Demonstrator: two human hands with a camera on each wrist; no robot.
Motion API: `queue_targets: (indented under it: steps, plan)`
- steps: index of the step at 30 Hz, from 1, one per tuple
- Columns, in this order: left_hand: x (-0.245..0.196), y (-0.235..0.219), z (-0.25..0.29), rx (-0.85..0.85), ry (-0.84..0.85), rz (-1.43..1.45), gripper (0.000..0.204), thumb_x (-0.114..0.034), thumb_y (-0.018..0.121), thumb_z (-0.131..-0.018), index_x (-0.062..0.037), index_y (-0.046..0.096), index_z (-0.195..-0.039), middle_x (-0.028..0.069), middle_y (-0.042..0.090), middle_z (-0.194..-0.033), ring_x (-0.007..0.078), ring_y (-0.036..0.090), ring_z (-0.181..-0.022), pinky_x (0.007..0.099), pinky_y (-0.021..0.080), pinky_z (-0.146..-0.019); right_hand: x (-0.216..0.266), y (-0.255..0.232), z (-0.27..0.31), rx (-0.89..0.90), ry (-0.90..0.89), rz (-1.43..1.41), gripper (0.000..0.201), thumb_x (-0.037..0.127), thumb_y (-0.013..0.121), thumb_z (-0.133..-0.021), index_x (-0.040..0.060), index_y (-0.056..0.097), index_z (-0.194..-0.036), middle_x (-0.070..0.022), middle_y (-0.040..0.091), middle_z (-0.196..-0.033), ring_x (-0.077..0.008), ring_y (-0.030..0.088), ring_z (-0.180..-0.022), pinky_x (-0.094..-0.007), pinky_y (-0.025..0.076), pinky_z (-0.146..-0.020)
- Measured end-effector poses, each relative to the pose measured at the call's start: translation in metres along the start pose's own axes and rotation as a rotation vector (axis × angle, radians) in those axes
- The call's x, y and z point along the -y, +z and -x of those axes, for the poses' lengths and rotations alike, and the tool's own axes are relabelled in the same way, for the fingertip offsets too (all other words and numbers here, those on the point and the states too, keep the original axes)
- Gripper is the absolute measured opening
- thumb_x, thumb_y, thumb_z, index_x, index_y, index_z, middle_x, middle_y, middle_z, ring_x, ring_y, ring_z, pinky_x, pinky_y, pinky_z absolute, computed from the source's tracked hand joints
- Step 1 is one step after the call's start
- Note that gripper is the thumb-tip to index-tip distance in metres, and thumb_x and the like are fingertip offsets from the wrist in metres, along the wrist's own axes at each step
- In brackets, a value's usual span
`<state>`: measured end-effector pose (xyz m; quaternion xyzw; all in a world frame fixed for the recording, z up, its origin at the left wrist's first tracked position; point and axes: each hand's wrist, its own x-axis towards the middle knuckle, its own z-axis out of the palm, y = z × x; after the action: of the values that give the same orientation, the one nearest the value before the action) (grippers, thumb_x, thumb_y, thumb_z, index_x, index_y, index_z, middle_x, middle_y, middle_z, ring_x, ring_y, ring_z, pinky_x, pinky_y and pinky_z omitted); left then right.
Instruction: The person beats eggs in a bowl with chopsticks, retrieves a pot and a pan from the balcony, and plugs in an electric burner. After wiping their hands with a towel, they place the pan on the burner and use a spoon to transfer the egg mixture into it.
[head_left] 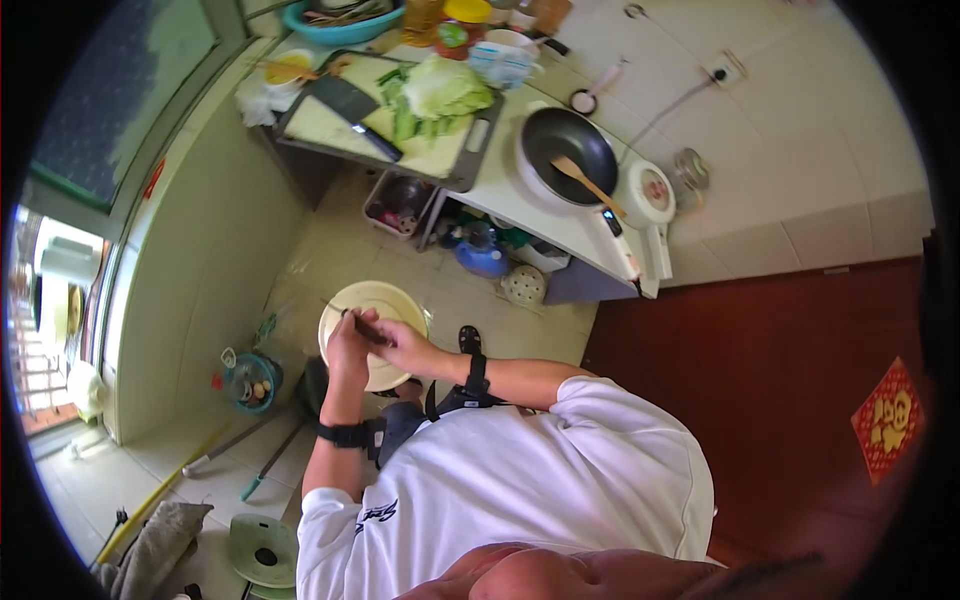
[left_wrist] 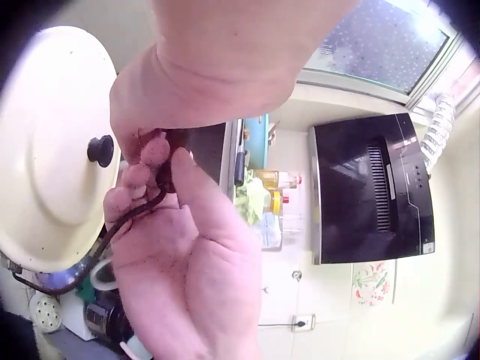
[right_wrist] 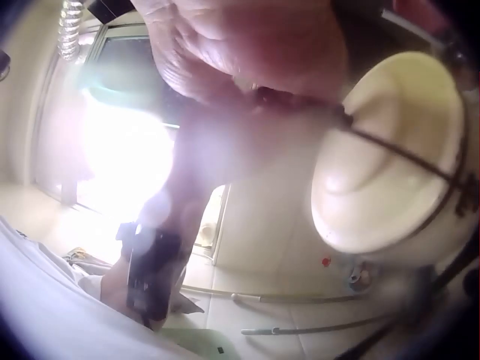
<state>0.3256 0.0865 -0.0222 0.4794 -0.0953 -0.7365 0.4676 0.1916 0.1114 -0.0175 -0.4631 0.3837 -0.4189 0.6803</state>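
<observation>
In the head view both hands meet over a round cream lid-like thing (head_left: 385, 375). The left hand (head_left: 345, 348) grips one part of a dark slender thing (head_left: 373, 331), and the right hand (head_left: 408, 347) curls round it close beside. A thin dark length (left_wrist: 91, 262) of it curves out below the fingers in the left wrist view, passing the cream thing (left_wrist: 52, 150) with its black knob (left_wrist: 100, 151). From the right wrist, a dark rod (right_wrist: 397, 148) crosses in front of the cream surface (right_wrist: 352, 217). The fingers largely hide the held part.
A counter holds a chopping board (head_left: 435, 155) with a cleaver (head_left: 345, 98) and leafy greens (head_left: 445, 88), a pan (head_left: 570, 140) with a wooden spatula, and a white cooker (head_left: 648, 193). Baskets stand beneath. Left on the floor are a blue basket (head_left: 250, 382) and long poles.
</observation>
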Motion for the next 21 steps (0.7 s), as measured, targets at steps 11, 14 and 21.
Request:
queue_targets:
  steps: [11,14,21]
  plan:
    - [0.054,0.076,0.036,-0.112,-0.044,-0.235,0.028,-0.027,0.045,-0.100,-0.0029,0.056,-0.110,0.0074,0.062,-0.089,0.0191,0.063,-0.078,0.0317,0.054,-0.071,0.112,-0.324,0.143,-1.163,-0.106,1.577,0.056,0.026,0.074,-0.074,0.0036,0.053,-0.121,-0.0192,0.055,-0.118,-0.0369,0.048,-0.115,-0.0467,0.037,-0.098]
    - [0.060,0.107,0.034,-0.079,0.002,-0.305,0.028,-0.026,0.045,-0.100,-0.0021,0.056,-0.109,0.0069,0.062,-0.087,0.0182,0.063,-0.076,0.0297,0.053,-0.069,0.126,-0.394,0.169,-1.269,0.035,1.687,0.059,0.035,0.074,-0.075,0.0056,0.054,-0.122,-0.0167,0.057,-0.120,-0.0342,0.047,-0.119,-0.0495,0.031,-0.102]
    - [0.064,0.170,0.032,-0.039,0.046,-0.304,0.027,-0.024,0.045,-0.100,-0.0006,0.056,-0.110,0.0052,0.061,-0.081,0.0168,0.061,-0.070,0.0281,0.051,-0.063,0.124,-0.445,0.175,-0.868,0.267,1.463,0.041,0.036,0.067,-0.082,0.0051,0.060,-0.107,-0.0161,0.066,-0.095,-0.0332,0.062,-0.086,-0.0463,0.048,-0.076]
